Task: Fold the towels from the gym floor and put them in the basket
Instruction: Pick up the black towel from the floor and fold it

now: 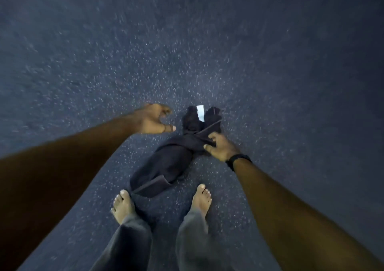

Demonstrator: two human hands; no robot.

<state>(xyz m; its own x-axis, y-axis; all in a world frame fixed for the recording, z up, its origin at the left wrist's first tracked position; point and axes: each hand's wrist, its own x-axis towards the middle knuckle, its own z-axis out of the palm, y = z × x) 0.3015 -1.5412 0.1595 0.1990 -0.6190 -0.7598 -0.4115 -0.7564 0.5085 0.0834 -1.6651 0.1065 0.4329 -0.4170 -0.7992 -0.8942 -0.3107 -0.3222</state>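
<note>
Our right hand (pixel 221 147) pinches the dark towel (pixel 166 162) lying crumpled on the gym floor (pixel 187 42) by our feet, while our left hand (pixel 152 119) hovers beside it, fingers loose and holding nothing. We judge this the pick-up step; next the left must catch an edge so we can spread and fold.

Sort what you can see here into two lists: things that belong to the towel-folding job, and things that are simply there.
Part of the job:
- dark towel, crumpled on the floor
- right hand, gripping the towel
- left hand, open beside it, not touching

Simply there:
- speckled floor
- white tag on the towel
- black wristband
- bare feet
- grey trousers

No basket is in view.
</note>
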